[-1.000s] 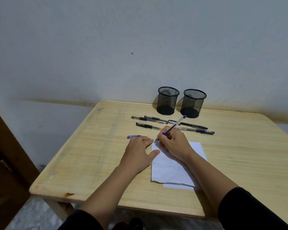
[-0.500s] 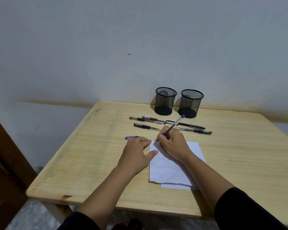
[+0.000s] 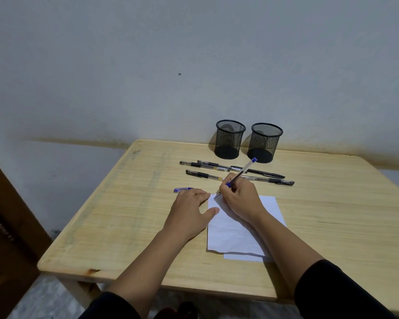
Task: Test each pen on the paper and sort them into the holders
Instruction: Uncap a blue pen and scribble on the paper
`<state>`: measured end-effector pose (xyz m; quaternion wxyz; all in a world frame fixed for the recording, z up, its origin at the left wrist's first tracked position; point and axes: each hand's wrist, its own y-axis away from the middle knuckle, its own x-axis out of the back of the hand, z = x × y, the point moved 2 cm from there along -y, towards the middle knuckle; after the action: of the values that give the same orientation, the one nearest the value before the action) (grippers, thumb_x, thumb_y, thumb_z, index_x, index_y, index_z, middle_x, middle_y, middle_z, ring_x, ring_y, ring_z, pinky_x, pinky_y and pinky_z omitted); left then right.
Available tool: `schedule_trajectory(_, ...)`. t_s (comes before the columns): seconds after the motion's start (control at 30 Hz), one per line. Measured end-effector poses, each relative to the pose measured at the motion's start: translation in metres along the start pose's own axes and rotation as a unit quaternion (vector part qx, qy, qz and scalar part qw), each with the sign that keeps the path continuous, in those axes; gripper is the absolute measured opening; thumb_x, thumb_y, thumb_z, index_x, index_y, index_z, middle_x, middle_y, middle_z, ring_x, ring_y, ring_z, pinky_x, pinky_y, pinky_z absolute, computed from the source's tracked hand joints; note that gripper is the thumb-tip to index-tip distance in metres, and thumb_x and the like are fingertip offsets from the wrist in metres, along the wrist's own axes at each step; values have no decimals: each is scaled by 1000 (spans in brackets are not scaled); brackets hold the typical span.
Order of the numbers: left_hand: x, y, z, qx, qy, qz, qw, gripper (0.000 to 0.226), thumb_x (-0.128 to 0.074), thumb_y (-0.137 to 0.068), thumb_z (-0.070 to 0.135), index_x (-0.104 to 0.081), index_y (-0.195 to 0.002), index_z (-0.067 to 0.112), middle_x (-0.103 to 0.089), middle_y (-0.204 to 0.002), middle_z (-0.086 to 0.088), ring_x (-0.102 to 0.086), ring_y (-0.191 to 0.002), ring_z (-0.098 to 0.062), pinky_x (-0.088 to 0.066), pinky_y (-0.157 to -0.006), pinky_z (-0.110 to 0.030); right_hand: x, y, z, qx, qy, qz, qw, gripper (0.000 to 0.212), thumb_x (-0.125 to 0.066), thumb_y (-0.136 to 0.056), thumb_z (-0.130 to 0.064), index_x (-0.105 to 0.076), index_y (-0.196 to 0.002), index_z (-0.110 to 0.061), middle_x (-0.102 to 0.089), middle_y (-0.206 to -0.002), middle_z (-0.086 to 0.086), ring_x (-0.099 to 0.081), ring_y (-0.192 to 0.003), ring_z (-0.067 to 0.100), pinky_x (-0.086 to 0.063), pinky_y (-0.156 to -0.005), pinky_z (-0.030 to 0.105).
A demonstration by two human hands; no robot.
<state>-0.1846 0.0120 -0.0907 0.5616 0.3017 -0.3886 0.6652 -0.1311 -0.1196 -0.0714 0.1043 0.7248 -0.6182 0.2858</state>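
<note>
Right hand (image 3: 240, 199) fingers gripping pen (image 3: 238, 174) — tip on paper (image 3: 240, 229), left hand (image 3: 191, 210) flat, fingers spread, steadying paper's edge

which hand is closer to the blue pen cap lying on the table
Left. The left hand lies flat with its fingertips beside the blue cap; the right hand writes farther right.

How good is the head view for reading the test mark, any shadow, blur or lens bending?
Head view: dim, even light, no glare; the right hand shades the paper beneath it; the mark at the blue pen tip is too faint and small to read; the table edges bow from the wide-angle lens.
</note>
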Motion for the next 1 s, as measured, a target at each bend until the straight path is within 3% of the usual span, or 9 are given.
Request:
schedule_trajectory(0.13, 1, 0, 0, -1, 27, 18, 999, 50, -62, -83, 44, -55, -128, 23, -54, -135, 7, -44, -124, -10, -34, -102, -22, 3, -1, 3, -21, -21, 20, 999, 16, -50, -89, -11, -60, -79, -3, -56, -69, 7, -48, -63, 14, -39, -58, 23)
schedule_trajectory(0.23, 14, 1, -3, 38, 152, 113, 981, 31, -69, -80, 31, -67, -109, 18, -65, -114, 4, -57, -90, 3, -36, -77, 1, 8, -2, 5, -28, -74, 32, 996, 21, -50, -89, -10, -58, -75, 2, -54, -64, 10, -48, -56, 14, -40, -54, 22)
schedule_trajectory(0.33, 26, -5, -19, 54, 83, 181, 979, 34, -63, -85, 28, -62, -118, 21, -61, -120, 3, -52, -111, -14, -35, -88, -15, 10, -3, 3, -84, -239, 21, 967, 19, -47, -91, -6, -53, -74, -2, -48, -56, 10, -42, -45, 12, -32, -39, 18)
schedule_trajectory(0.47, 28, -17, -38, 98, 2, 94, 991, 26, -59, -88, 29, -66, -112, 22, -66, -114, 2, -49, -116, -22, -41, -91, -31, 15, -5, -3, -181, -437, -10, 881, 18, -47, -89, -14, -59, -79, -4, -56, -57, 9, -47, -43, 13, -29, -35, 18)
schedule_trajectory(0.57, 35, -18, -32, 104, 64, 110, 986, 11, -61, -87, 23, -70, -93, 21, -70, -91, 0, -59, -93, -18, -41, -72, -21, 23, -6, -12, -132, -354, -2, 926, 20, -43, -94, -16, -58, -87, -5, -60, -68, 12, -53, -46, 12, -33, -38, 21)
schedule_trajectory(0.7, 47, -19, -8, 123, 281, 136, 942, 8, -64, -85, 10, -67, -85, 17, -65, -79, 0, -61, -66, -5, -44, -51, -2, 37, 0, -26, -58, -314, -6, 948, 9, -50, -93, -12, -54, -85, -9, -60, -66, 8, -49, -48, 11, -32, -43, 23)
schedule_trajectory(0.83, 51, -16, 20, 138, 379, 133, 905, 12, -66, -83, 10, -70, -82, 22, -61, -74, 0, -56, -67, -17, -57, -63, -35, 49, 5, -34, -29, -309, -3, 951, 13, -56, -89, -10, -59, -77, -13, -58, -64, 6, -46, -48, 10, -30, -45, 21)
schedule_trajectory(0.9, 54, -16, 29, 122, 393, 127, 902, 14, -67, -83, 11, -69, -79, 24, -62, -74, 0, -54, -67, -16, -58, -64, -38, 54, 6, -37, -28, -318, 0, 948, 13, -57, -89, -9, -59, -77, -14, -58, -62, 4, -46, -46, 10, -29, -45, 20)
schedule_trajectory(1.0, 57, -14, 42, 79, 373, 115, 917, 13, -64, -85, 9, -67, -81, 22, -64, -78, -5, -51, -64, -11, -46, -48, -10, 59, 7, -39, -23, -333, 6, 943, 13, -57, -89, -8, -58, -77, -13, -58, -60, 3, -45, -45, 10, -28, -45, 20)
